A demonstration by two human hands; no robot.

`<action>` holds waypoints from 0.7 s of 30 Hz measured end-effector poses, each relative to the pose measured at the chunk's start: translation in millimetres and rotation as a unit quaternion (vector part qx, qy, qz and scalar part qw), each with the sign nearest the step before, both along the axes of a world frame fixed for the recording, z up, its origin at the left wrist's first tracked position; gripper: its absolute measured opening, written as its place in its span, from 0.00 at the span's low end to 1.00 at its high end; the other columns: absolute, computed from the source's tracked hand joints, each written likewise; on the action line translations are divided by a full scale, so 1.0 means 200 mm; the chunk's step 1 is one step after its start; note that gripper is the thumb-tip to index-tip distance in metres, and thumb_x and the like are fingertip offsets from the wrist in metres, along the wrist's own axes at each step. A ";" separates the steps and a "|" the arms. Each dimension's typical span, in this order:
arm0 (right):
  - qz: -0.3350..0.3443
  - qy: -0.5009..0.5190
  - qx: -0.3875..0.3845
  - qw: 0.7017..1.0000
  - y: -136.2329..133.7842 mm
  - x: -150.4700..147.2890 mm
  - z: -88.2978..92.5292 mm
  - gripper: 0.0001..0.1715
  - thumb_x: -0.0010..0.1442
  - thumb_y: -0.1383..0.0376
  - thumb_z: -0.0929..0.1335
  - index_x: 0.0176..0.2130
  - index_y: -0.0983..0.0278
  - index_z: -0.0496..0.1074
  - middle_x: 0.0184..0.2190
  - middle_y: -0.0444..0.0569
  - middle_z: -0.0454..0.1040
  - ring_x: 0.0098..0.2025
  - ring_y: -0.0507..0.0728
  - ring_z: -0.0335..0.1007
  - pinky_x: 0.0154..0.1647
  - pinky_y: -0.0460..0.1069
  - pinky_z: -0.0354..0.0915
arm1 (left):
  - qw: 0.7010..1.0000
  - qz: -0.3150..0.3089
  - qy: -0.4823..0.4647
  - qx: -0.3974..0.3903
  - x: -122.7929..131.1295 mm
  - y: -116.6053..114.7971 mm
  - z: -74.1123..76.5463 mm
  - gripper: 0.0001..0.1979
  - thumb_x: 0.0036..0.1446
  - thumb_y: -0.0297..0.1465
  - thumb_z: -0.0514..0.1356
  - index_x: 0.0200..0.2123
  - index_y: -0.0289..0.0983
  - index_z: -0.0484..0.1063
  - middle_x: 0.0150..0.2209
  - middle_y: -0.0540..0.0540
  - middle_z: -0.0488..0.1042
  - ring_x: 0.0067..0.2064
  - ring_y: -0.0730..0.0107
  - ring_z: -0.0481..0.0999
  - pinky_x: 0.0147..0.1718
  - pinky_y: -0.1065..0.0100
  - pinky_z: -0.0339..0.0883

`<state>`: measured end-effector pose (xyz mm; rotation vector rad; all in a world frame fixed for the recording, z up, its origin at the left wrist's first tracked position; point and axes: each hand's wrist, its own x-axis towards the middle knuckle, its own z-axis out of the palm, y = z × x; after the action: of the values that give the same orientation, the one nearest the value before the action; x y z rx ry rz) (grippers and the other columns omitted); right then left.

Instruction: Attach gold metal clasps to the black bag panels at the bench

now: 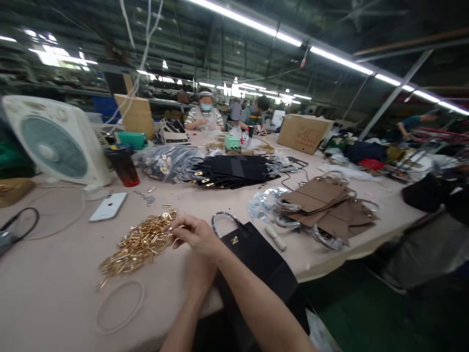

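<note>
A heap of small gold metal fittings (139,247) lies on the pale table (54,288) in front of me. My right hand (196,235) reaches across to the heap's right edge, and its fingertips pinch at a fitting there. My left forearm comes up from below. My left hand (198,274) is mostly hidden under the right wrist, so its grip is unclear. A black paper bag (256,256) with a small gold emblem and a looped handle lies flat just right of my hands and hangs over the table's edge.
A white ring (119,305) lies near the front edge, a white phone (109,206) behind the heap. A box fan (54,142) and a red tumbler (124,168) stand at the left. Black bags (234,171), brown bags (326,205) and a cardboard box (304,132) lie beyond. Seated people (205,116) work at the far end.
</note>
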<state>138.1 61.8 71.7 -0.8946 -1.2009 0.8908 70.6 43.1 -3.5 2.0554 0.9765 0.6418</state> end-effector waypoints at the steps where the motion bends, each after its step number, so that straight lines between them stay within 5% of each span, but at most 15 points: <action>1: -0.021 0.072 -0.012 0.997 -0.07 0.05 0.02 0.17 0.64 0.50 0.72 0.42 0.60 0.73 0.37 0.46 0.78 0.34 0.53 0.76 0.35 0.48 0.73 | 1.000 0.007 -0.001 0.002 0.00 0.00 0.00 0.13 0.61 0.32 0.54 0.42 0.39 0.77 0.42 0.36 0.81 0.50 0.41 0.79 0.52 0.47 0.68; 5: -0.152 0.237 0.002 0.960 -0.42 0.33 0.03 0.18 0.58 0.57 0.78 0.45 0.57 0.73 0.37 0.43 0.80 0.30 0.49 0.73 0.28 0.43 0.67 | 0.998 0.050 -0.043 0.007 -0.03 -0.05 -0.02 0.20 0.61 0.34 0.58 0.57 0.42 0.70 0.48 0.43 0.82 0.50 0.53 0.81 0.53 0.53 0.72; 9: -0.237 0.273 -0.054 0.931 -0.74 0.60 -0.09 0.21 0.55 0.61 0.79 0.48 0.58 0.78 0.38 0.46 0.80 0.32 0.50 0.73 0.30 0.44 0.68 | 0.982 0.117 -0.149 0.011 -0.05 -0.05 -0.01 0.30 0.59 0.34 0.62 0.64 0.41 0.61 0.55 0.40 0.78 0.51 0.56 0.80 0.53 0.54 0.74; 13: -0.286 0.226 -0.118 0.924 -0.92 0.71 -0.27 0.25 0.54 0.60 0.80 0.51 0.60 0.79 0.41 0.48 0.79 0.36 0.52 0.73 0.37 0.47 0.71 | 0.958 0.181 -0.121 0.185 -0.03 0.01 0.13 0.34 0.59 0.28 0.63 0.67 0.40 0.60 0.64 0.36 0.69 0.60 0.50 0.73 0.61 0.47 0.67; 17: -0.331 0.126 -0.131 0.926 -0.94 0.71 -0.41 0.25 0.56 0.57 0.78 0.52 0.61 0.78 0.37 0.47 0.79 0.33 0.51 0.70 0.36 0.47 0.68 | 0.924 -0.051 0.028 0.379 0.12 0.05 0.26 0.23 0.63 0.19 0.56 0.58 0.43 0.72 0.63 0.41 0.71 0.67 0.51 0.64 0.66 0.49 0.58; 21: -0.347 0.103 -0.137 0.922 -0.93 0.70 -0.45 0.27 0.59 0.52 0.76 0.53 0.61 0.75 0.45 0.52 0.81 0.37 0.53 0.76 0.39 0.49 0.71 | 0.897 -0.257 0.106 0.343 0.39 0.07 0.26 0.15 0.63 0.22 0.58 0.50 0.40 0.76 0.55 0.39 0.77 0.62 0.53 0.68 0.61 0.54 0.62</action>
<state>277.9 -123.5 -18.3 -1.3056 -0.5058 0.5498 148.4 56.8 48.0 2.9075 0.2672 0.5177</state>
